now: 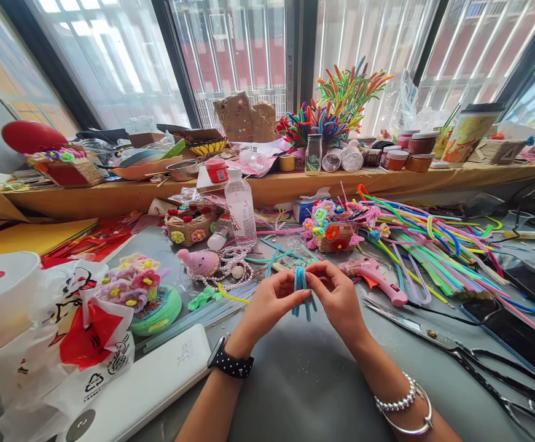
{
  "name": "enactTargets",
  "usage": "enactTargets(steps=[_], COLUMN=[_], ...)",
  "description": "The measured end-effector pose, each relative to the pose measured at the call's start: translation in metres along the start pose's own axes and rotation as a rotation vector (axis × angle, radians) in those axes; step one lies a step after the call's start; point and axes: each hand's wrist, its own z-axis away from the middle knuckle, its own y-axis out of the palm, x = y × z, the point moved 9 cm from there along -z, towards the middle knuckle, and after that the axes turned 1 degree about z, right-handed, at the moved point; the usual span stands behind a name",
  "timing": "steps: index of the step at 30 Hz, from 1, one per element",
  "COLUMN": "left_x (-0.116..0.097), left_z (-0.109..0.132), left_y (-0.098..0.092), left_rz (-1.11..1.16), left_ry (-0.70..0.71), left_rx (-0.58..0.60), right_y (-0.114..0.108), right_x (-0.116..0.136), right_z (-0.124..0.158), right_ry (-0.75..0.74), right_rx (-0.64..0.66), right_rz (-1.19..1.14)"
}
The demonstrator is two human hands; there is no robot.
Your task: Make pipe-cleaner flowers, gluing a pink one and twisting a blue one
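Between my two hands, above the middle of the grey table, is a bent blue pipe cleaner point(300, 279) with loops at the top and several ends hanging below. My left hand point(271, 304) pinches it from the left with thumb and fingers. From the right, my right hand point(336, 301) grips the same bundle, fingertips closed at its upper part. Just behind the right hand lies a pink glue gun point(380, 281). Left of the hands are a pink crocheted figure point(200, 263) and strings of pearl beads point(242, 270).
Large scissors point(433, 334) lie at the right, beside a dark phone point(516, 334) and a heap of pipe cleaners point(451, 264). A white device point(156, 383), a plastic bag point(78, 350) and a flower piece point(140, 294) take up the left. A clear bottle point(240, 212) stands behind.
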Motion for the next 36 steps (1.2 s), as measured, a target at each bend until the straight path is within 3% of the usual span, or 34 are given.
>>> enactTargets(steps=[8,13,23,32,36], left_x=[-0.008,-0.004,0.000,0.003,0.008], left_z=[0.003,0.005,0.007,0.006,0.006], left_y=[0.003,0.003,0.003,-0.001,0.001], left_rz=[-0.088,-0.068,-0.078,-0.048,-0.078], left_ry=[-0.002,-0.050,-0.091,-0.152,-0.166], left_rx=[0.054,0.090,0.135,0.068,0.094], right_y=[0.003,0.007,0.010,0.009,0.009], right_x=[-0.005,0.003,0.015,0.014,0.015], right_z=[0.000,-0.001,0.000,0.001,0.002], right_ry=[0.032,-0.026,-0.168,-0.168,-0.172], right_rx=[0.045,0.135,0.192,0.145,0.132], right_rz=[-0.045,0.109,0.139,0.115,0.132])
